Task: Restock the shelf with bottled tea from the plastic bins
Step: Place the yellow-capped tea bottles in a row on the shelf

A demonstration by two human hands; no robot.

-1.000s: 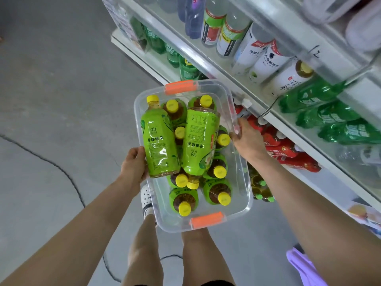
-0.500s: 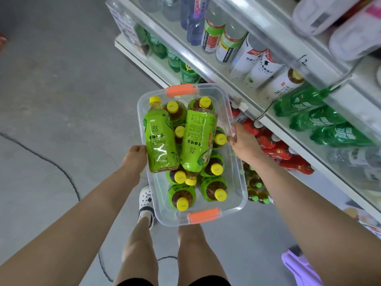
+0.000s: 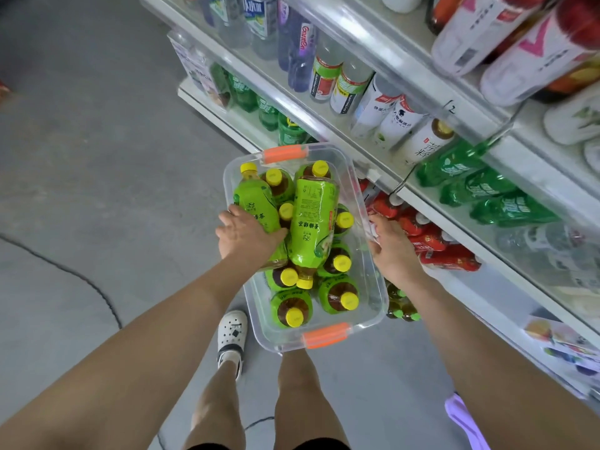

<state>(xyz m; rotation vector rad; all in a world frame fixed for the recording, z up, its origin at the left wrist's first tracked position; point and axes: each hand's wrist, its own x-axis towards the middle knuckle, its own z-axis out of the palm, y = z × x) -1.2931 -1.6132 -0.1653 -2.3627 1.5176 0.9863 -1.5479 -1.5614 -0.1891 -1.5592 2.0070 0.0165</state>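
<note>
A clear plastic bin with orange handle clips is held at knee height in front of the shelf. It carries several green-labelled tea bottles with yellow caps; two lie flat on top of the upright ones. My left hand is inside the bin, its fingers curled round the left lying tea bottle. The other lying bottle rests beside it, cap toward me. My right hand grips the bin's right rim.
The shelf on the right holds white, clear, purple and green bottles above, red bottles lower down. My legs and a white shoe are below the bin. A black cable crosses the grey floor. A purple object lies at bottom right.
My left hand left the bin's left rim and went into the bin onto the left lying bottle. The view has moved closer to the shelf.
</note>
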